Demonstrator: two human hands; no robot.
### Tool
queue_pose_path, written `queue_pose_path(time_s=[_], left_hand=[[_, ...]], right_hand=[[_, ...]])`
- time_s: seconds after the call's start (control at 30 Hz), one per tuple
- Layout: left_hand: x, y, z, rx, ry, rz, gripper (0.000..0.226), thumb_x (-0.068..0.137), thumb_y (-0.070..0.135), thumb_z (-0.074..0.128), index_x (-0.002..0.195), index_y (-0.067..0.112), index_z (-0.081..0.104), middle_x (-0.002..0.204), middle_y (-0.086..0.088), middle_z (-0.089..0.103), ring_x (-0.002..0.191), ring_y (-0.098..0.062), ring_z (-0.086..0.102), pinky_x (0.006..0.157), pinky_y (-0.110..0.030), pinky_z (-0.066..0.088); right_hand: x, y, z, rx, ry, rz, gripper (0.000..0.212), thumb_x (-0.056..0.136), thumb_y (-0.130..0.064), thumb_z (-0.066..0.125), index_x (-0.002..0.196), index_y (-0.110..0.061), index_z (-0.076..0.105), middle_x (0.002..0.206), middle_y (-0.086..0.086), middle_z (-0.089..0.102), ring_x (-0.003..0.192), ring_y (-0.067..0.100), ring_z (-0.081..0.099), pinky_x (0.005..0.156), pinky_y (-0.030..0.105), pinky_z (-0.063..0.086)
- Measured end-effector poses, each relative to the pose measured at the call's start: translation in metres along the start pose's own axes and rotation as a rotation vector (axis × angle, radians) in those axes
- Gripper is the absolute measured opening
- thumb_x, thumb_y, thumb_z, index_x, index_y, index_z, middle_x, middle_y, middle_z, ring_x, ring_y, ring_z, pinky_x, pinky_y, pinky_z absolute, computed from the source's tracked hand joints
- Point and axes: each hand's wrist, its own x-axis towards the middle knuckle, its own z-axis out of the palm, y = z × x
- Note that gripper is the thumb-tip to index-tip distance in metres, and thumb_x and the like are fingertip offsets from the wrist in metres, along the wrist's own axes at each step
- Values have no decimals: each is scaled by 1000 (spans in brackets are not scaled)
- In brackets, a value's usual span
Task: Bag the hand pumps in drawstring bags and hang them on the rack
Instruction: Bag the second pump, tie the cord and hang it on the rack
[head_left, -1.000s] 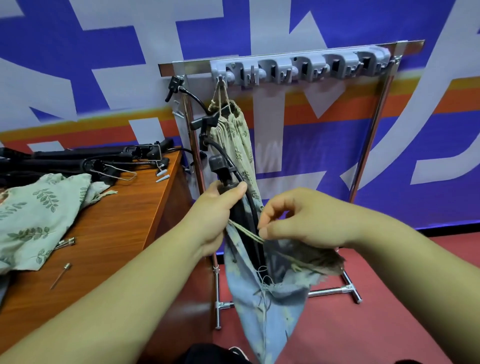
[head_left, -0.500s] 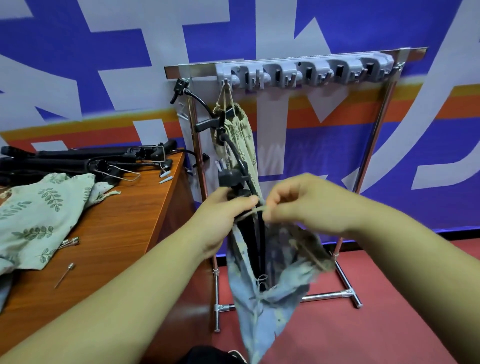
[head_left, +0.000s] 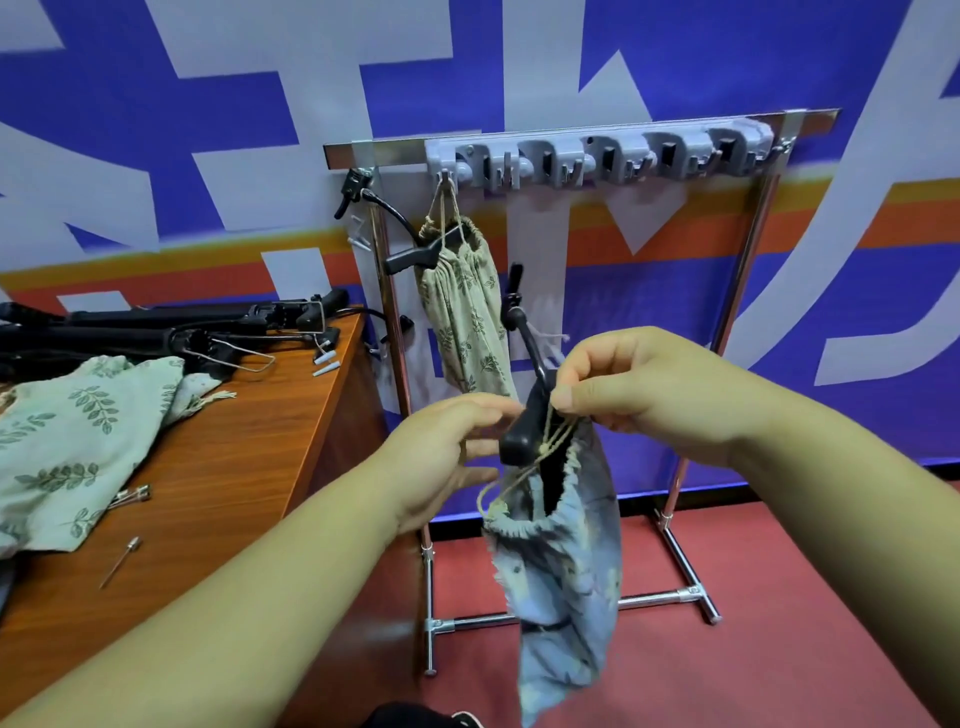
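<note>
While the right grip (head_left: 639, 400) pinches the drawstring (head_left: 558, 436) and the left grip (head_left: 441, 457) holds the hand pump (head_left: 522, 436) off the table's (head_left: 249, 457) right edge, pull evenly so the blue bag (head_left: 566, 571) cinches.

Light: bright, diffuse, indoor | Shadows: faint, soft-edged | Glare: pale sheen on the chrome rack (head_left: 387, 149) bar and the table (head_left: 291, 426) top | Blur: banner (head_left: 260, 130) stripes and far right rack end smeared | Distortion: wide-angle stretch enlarges near forearms (head_left: 234, 613) at lower corners | Focus: centre crisp, edges softer
</note>
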Motion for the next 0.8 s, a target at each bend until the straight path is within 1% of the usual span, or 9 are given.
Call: queue_pose_path(time_s=[0.1, 0.23, 0.33, 0.43, 0.5, 0.57, 0.63, 0.73, 0.8], left_hand=[[0, 2, -2, -12, -23, 97, 34, 79, 48, 64, 109, 35, 74, 121, -4, 69, 111, -22, 67, 111, -58, 42], [-4, 4, 1, 118, -178, 155, 35, 69, 54, 69, 103, 49, 71, 122, 3, 63, 112, -12, 63, 104, -41, 47], [-5, 5, 6, 105, -186, 172, 31, 73, 42, 69, 104, 36, 67, 105, 5, 57, 80, 0, 62, 76, -20, 51], [-6, 8, 7, 91, -172, 185, 29, 75, 18, 57, 104, 16, 58, 74, 16, 58, 51, 4, 50, 52, -7, 39], [-5, 8, 6, 127, -159, 184, 30, 74, 15, 56, 104, 16, 59, 82, 10, 61, 55, 2, 51, 54, -8, 39], [-3, 9, 3, 146, -108, 197, 34, 72, 11, 56, 103, 24, 63, 108, -4, 63, 79, -5, 67, 68, -15, 47], [-3, 9, 0, 238, -42, 230, 43, 69, 7, 54, 95, 38, 68, 119, -9, 66, 107, -16, 69, 81, -29, 53], [-5, 8, 3, 414, 40, 312, 38, 70, 12, 56, 80, 45, 72, 110, -2, 69, 106, -15, 67, 94, -41, 55], [-8, 6, 8, 459, 77, 369, 17, 76, 25, 69, 76, 41, 75, 104, 5, 66, 99, -8, 65, 92, -25, 50]], right_hand=[[-2, -3, -1, 2, -16, 4, 13, 86, -3, 71, 75, -10, 69, 62, -2, 59, 52, 5, 46, 51, 14, 37], [-3, -2, -1, -18, -30, -12, 10, 84, -4, 73, 75, -9, 70, 63, 1, 58, 53, 6, 45, 52, 14, 37], [-5, -3, -4, 7, -20, -29, 7, 84, -4, 72, 78, -5, 69, 58, -3, 58, 49, 4, 44, 50, 12, 37], [-6, -3, -5, 26, -30, -16, 8, 87, -3, 68, 80, -4, 66, 65, 2, 61, 49, 4, 46, 49, 12, 37], [-7, -2, -4, -14, -37, -15, 8, 90, -4, 67, 82, -4, 65, 69, 7, 62, 50, 4, 46, 50, 12, 36], [-6, -2, -2, -20, -9, -3, 7, 90, -5, 68, 83, -4, 65, 66, 6, 61, 49, 4, 45, 48, 12, 35], [-5, -2, -1, -2, 42, 34, 6, 89, -2, 68, 84, -3, 66, 62, 4, 61, 45, 3, 46, 46, 13, 35], [-4, 1, 2, 46, 70, 121, 13, 88, -3, 69, 79, -12, 69, 67, 4, 64, 50, 7, 45, 50, 21, 30], [-2, 0, 4, 122, 109, 168, 18, 88, -4, 69, 74, -16, 69, 69, 3, 65, 52, 8, 43, 52, 22, 30]])
